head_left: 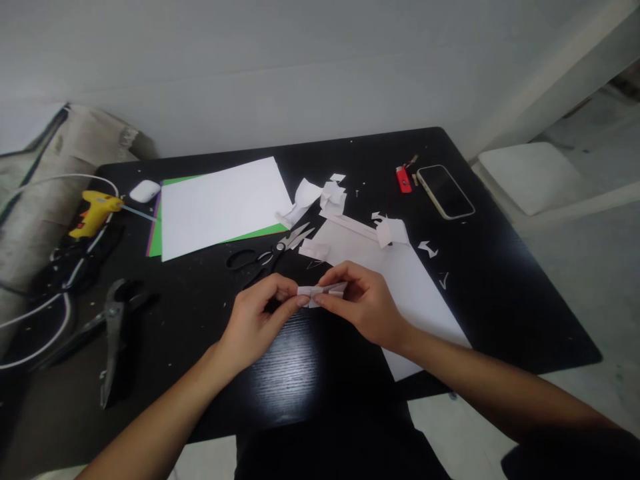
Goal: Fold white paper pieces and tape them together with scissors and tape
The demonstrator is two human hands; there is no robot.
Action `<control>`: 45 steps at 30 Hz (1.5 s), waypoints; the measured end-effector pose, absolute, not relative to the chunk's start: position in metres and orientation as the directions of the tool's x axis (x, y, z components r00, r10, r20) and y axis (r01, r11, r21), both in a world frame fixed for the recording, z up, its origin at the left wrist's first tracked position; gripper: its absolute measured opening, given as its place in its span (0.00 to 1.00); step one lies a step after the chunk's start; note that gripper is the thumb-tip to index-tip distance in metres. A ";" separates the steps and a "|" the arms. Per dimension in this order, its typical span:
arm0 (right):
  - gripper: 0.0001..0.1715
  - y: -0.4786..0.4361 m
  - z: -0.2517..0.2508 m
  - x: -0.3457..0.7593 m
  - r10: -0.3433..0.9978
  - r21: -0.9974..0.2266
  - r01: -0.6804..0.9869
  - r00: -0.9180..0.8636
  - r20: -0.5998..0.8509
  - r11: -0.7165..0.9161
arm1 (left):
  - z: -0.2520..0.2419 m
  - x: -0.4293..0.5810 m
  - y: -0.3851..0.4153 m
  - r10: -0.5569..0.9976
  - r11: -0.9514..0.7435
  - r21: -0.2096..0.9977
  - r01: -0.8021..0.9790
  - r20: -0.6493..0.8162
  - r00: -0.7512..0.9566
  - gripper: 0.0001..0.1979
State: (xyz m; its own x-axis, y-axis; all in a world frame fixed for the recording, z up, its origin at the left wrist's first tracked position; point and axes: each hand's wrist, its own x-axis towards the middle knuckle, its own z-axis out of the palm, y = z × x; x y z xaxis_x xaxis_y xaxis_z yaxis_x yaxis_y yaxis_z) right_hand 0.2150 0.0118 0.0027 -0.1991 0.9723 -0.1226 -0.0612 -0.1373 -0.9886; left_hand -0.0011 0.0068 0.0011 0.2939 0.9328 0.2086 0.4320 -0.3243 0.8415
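Between my two hands is a small folded piece of white paper (314,291), held above the front part of the black table. My left hand (263,310) pinches its left end between thumb and fingers. The thumb and fingers of my right hand (367,300) are closed on its right side and hide part of it. Just beyond my left hand lie scissors (281,247) with black handles, their blades apart. A large white sheet (410,293) lies partly under my right hand and forearm. Cut and folded paper scraps (333,198) are scattered behind my hands.
White paper (220,207) covers green sheets at the back left. A yellow glue gun (95,212), a white case (145,191), cables and pliers (114,327) lie at the left. A red lighter (403,179) and a phone (445,191) lie at the back right of the black table (520,313).
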 end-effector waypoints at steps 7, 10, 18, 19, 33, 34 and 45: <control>0.14 0.013 0.004 0.215 0.970 -0.987 -0.089 -0.213 -0.116 -0.137 | 0.000 -0.002 0.006 0.929 -0.334 0.831 0.445 0.210 0.306 0.02; 0.13 0.013 0.004 0.215 0.968 -0.985 -0.094 -0.218 -0.121 -0.144 | 0.000 -0.002 0.006 0.924 -0.351 0.824 0.444 0.229 0.306 0.02; 0.19 0.014 0.003 0.214 0.956 -0.969 -0.174 -0.264 -0.124 -0.174 | 0.002 -0.002 0.007 0.943 -0.309 0.845 0.436 0.211 0.259 0.00; 0.19 0.014 0.003 0.214 0.952 -0.961 -0.197 -0.273 -0.137 -0.194 | 0.002 -0.002 0.008 0.952 -0.283 0.857 0.431 0.195 0.237 0.00; 0.15 0.024 -0.006 0.217 0.945 -0.935 -0.170 -0.156 -0.288 -0.312 | 0.001 -0.002 0.006 0.965 -0.257 0.924 0.285 0.229 0.129 0.04; 0.15 0.024 -0.007 0.216 0.949 -0.936 -0.184 -0.160 -0.271 -0.299 | 0.001 0.000 0.004 0.961 -0.254 0.925 0.281 0.209 0.180 0.04; 0.16 0.010 -0.003 0.209 0.941 -0.959 -0.199 -0.310 -0.135 -0.203 | -0.007 0.008 -0.006 0.931 -0.360 0.783 0.506 0.335 0.143 0.08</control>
State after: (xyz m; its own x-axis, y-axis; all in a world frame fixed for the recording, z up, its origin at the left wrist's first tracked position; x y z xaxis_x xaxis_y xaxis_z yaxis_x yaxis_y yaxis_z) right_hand 0.2093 0.0102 -0.0031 -0.3099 0.9412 -0.1348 -0.1987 -0.2027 -0.9588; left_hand 0.0079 -0.0056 -0.0070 0.1434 0.9311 0.3354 0.5063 -0.3602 0.7835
